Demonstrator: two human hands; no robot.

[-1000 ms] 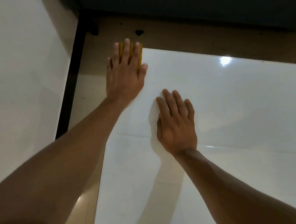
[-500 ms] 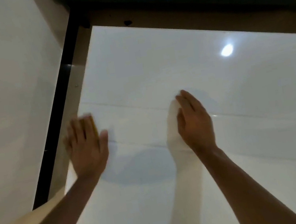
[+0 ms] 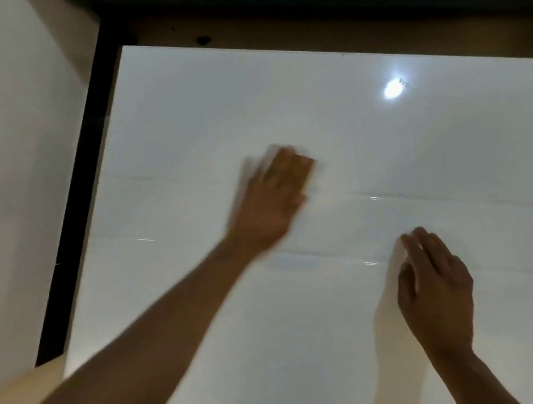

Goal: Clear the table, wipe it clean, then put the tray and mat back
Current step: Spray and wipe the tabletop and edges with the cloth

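Wiping the white table (image 3: pixel 176 118) — this looks like the cleaning step.

On the table's middle, the left hand (image 3: pixel 268 201) presses flat, fingers straight, on something yellowish, maybe a cloth (image 3: pixel 291 167) — too blurry to be sure. The right hand (image 3: pixel 434 284) lies flat and open near the table's front edge, holding nothing. No tray or mat shows. I think the next move calls for wiping toward the table's far side.
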